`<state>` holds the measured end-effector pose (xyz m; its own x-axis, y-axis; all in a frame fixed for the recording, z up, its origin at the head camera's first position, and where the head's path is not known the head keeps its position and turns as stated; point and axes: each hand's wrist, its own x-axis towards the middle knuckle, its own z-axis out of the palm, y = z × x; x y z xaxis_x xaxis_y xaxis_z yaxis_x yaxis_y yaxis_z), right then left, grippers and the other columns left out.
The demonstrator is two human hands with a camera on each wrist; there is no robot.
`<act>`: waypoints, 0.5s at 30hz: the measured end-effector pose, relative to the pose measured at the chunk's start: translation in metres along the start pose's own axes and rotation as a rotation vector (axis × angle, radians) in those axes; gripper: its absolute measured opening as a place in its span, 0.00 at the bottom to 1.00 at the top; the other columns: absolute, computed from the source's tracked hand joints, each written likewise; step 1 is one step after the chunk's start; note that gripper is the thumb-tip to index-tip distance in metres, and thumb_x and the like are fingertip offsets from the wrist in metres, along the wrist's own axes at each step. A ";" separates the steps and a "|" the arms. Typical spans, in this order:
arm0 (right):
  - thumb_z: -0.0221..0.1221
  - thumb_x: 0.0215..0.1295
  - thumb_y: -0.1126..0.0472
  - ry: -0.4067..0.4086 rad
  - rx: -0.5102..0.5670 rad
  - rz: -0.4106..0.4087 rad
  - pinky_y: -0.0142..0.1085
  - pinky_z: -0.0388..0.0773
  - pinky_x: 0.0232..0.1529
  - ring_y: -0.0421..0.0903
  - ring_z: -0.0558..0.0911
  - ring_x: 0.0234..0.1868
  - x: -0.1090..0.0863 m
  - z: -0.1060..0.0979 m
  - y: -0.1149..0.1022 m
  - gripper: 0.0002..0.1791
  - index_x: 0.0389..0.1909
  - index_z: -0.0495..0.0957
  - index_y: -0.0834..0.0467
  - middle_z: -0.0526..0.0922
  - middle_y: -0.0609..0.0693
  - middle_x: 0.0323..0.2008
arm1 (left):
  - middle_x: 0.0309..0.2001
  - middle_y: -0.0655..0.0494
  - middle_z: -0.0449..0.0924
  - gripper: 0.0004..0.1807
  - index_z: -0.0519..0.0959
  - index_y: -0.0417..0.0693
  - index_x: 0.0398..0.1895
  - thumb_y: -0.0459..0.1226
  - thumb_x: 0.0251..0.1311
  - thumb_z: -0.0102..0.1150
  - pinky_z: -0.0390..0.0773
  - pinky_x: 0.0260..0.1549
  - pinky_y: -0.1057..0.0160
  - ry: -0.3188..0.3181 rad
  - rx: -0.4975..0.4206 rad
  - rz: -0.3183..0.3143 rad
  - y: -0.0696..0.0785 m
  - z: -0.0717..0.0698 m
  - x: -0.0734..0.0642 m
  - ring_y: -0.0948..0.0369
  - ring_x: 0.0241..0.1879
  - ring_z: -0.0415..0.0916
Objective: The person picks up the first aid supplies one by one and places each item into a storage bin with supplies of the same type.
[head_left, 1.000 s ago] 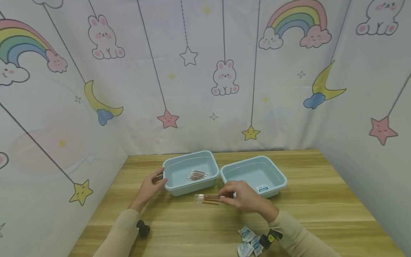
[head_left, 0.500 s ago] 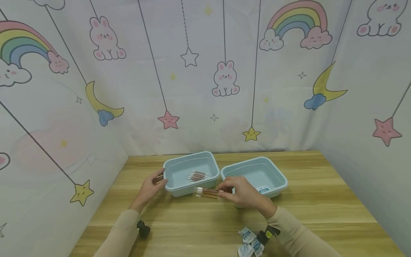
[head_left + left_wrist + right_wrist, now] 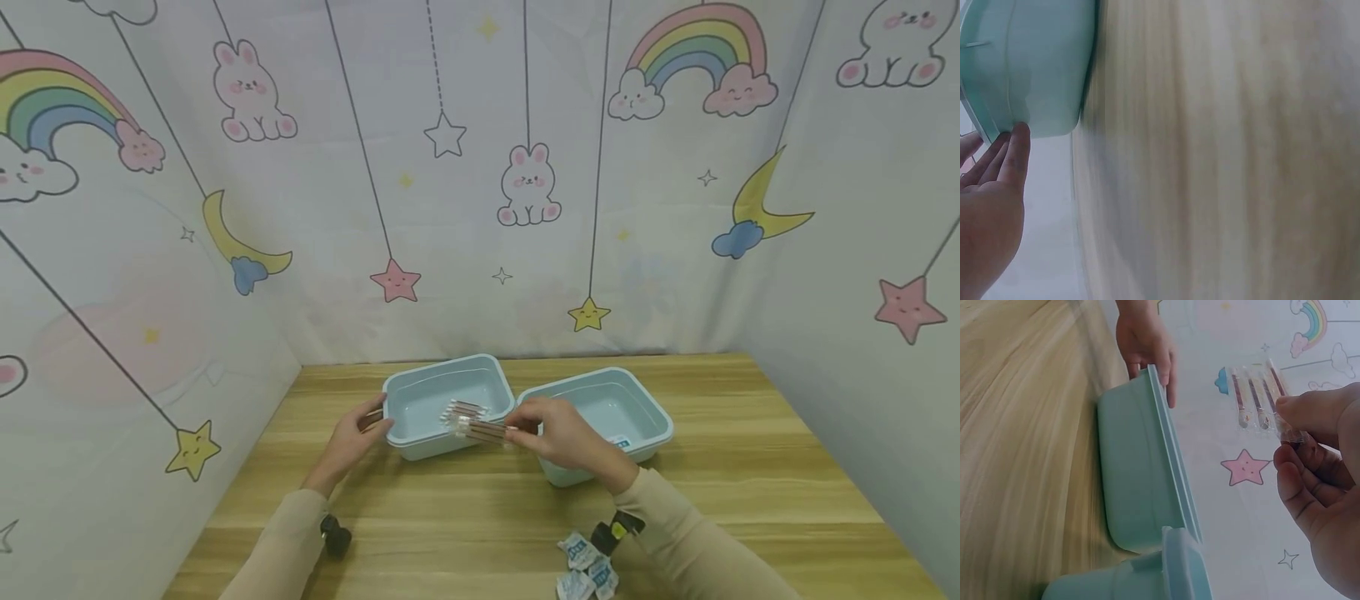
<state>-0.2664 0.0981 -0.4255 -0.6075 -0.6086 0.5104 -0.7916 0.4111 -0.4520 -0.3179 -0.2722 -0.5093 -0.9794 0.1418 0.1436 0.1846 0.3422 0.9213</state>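
My right hand (image 3: 562, 437) pinches a clear pack of brown-stemmed cotton swabs (image 3: 483, 430) between thumb and fingers. In the head view this pack overlaps the front rim of the left light-blue plastic basin (image 3: 431, 447). The right wrist view shows the swabs side by side in their clear wrapper (image 3: 1251, 397), above the basin's rim. Similar packed swabs (image 3: 468, 407) lie inside that basin. My left hand (image 3: 348, 440) holds the basin's left end, thumb and fingers on either side of the rim. Its fingers (image 3: 1016, 156) touch the outer wall in the left wrist view.
A second light-blue basin (image 3: 660, 443) stands right of the first, partly behind my right hand, with a small white-and-blue packet (image 3: 619, 442) inside. Several similar packets (image 3: 579, 552) lie on the wooden table (image 3: 435, 533) near my right wrist. Printed cloth walls (image 3: 315, 192) surround the table.
My right hand has lifted the swab pack from in front of the basins, up to the left basin's front rim. The left hand stays at its end of the basin.
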 end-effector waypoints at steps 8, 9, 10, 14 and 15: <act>0.59 0.61 0.55 0.010 -0.033 0.040 0.28 0.73 0.26 0.32 0.71 0.26 0.013 -0.002 0.000 0.06 0.36 0.82 0.50 0.76 0.36 0.26 | 0.66 0.44 0.58 0.32 0.59 0.42 0.66 0.39 0.59 0.57 0.74 0.52 0.66 0.004 0.003 -0.008 0.000 0.000 0.000 0.46 0.61 0.64; 0.59 0.61 0.55 0.014 -0.031 0.043 0.28 0.73 0.25 0.32 0.71 0.26 0.015 -0.003 0.000 0.07 0.36 0.82 0.50 0.76 0.36 0.26 | 0.67 0.44 0.58 0.33 0.59 0.42 0.66 0.39 0.59 0.57 0.74 0.52 0.66 0.001 0.004 -0.006 0.000 0.000 0.000 0.46 0.61 0.64; 0.59 0.60 0.55 0.019 -0.030 0.041 0.29 0.74 0.25 0.32 0.71 0.26 0.016 -0.003 0.000 0.07 0.36 0.82 0.51 0.76 0.36 0.26 | 0.66 0.44 0.58 0.33 0.59 0.42 0.66 0.40 0.59 0.57 0.74 0.52 0.66 0.002 0.001 -0.006 0.000 0.000 0.000 0.46 0.61 0.64; 0.59 0.60 0.57 0.040 -0.036 0.030 0.28 0.73 0.25 0.32 0.71 0.25 0.021 -0.002 0.001 0.06 0.36 0.82 0.51 0.76 0.36 0.25 | 0.67 0.42 0.58 0.35 0.59 0.41 0.66 0.41 0.58 0.58 0.74 0.52 0.66 -0.007 -0.006 -0.008 0.002 0.000 -0.001 0.45 0.61 0.64; 0.59 0.60 0.57 0.043 -0.042 0.030 0.27 0.73 0.25 0.32 0.71 0.24 0.022 -0.002 0.002 0.06 0.36 0.82 0.51 0.76 0.36 0.25 | 0.67 0.42 0.58 0.35 0.58 0.40 0.66 0.41 0.58 0.58 0.74 0.52 0.66 -0.011 -0.012 -0.010 0.003 0.000 -0.001 0.45 0.61 0.63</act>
<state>-0.2811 0.0871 -0.4136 -0.6326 -0.5664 0.5283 -0.7745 0.4576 -0.4368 -0.3165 -0.2717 -0.5066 -0.9802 0.1487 0.1308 0.1741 0.3329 0.9268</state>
